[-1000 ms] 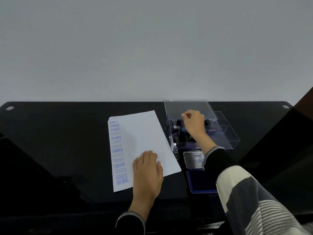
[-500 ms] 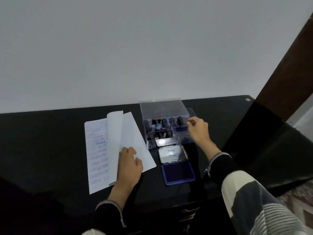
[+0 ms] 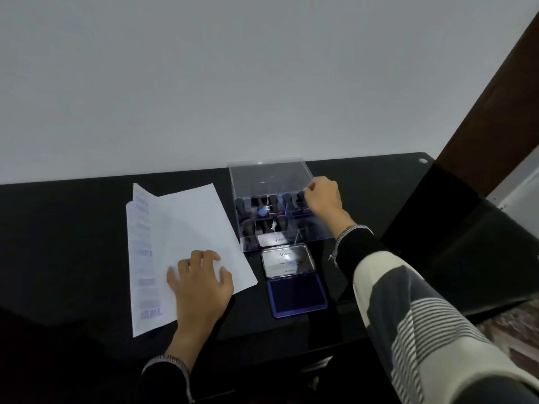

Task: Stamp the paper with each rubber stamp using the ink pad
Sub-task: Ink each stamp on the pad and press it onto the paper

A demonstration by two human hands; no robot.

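Note:
Two white paper sheets lie on the black table. The top sheet (image 3: pixel 192 228) is blank and covers most of the lower sheet (image 3: pixel 143 258), whose blue stamp marks show along its left edge. My left hand (image 3: pixel 201 284) rests on the top sheet with its fingers spread. A clear plastic box (image 3: pixel 268 176) holds several dark-handled rubber stamps (image 3: pixel 272 201). My right hand (image 3: pixel 323 199) is at the box's right compartment with its fingers curled; whether they hold a stamp is hidden. In front of the box, the ink pad (image 3: pixel 297 295) lies open, its silver lid (image 3: pixel 287 260) folded back.
The table's front edge (image 3: pixel 291 351) runs just below the ink pad. A brown wooden panel (image 3: pixel 495 106) stands at the right, and a bare wall rises behind the table. My patterned right sleeve (image 3: pixel 423 325) crosses the lower right.
My left hand has turned a blank sheet over the stamped one and now rests flat on it. My right hand came out to the box's right side, then moved back over its right compartment.

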